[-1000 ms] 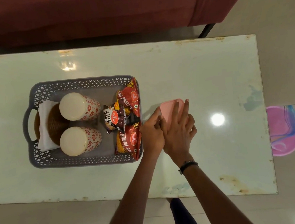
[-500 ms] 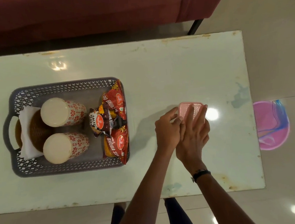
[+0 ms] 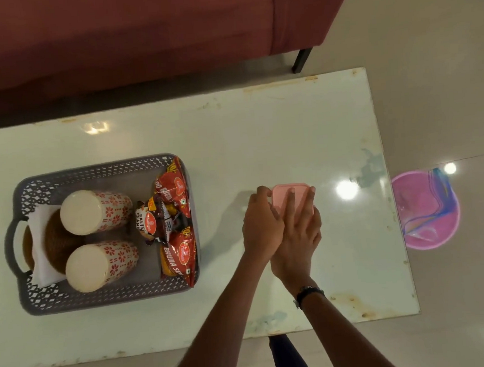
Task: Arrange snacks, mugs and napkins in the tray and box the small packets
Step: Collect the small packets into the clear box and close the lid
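Observation:
A small pink box (image 3: 300, 191) with its lid on lies on the white table, right of the tray. My right hand (image 3: 299, 233) presses flat on its lid, fingers spread. My left hand (image 3: 261, 222) grips the box's left side. The grey lattice tray (image 3: 99, 300) holds two upside-down floral mugs (image 3: 98, 210) (image 3: 104, 265), white napkins (image 3: 41, 236) over brown coasters at its left end, and red snack packets (image 3: 179, 246) with a dark peanut packet (image 3: 151, 222) at its right end. What the box holds is hidden.
The white table (image 3: 232, 143) is chipped along its edges; its right edge lies close to the box. A dark red sofa (image 3: 125, 36) stands behind the table. A pink round mat (image 3: 425, 209) lies on the floor at the right.
Both hands slid the pink box to the right, away from the tray, and now rest on it farther from the tray. The camera view has shifted.

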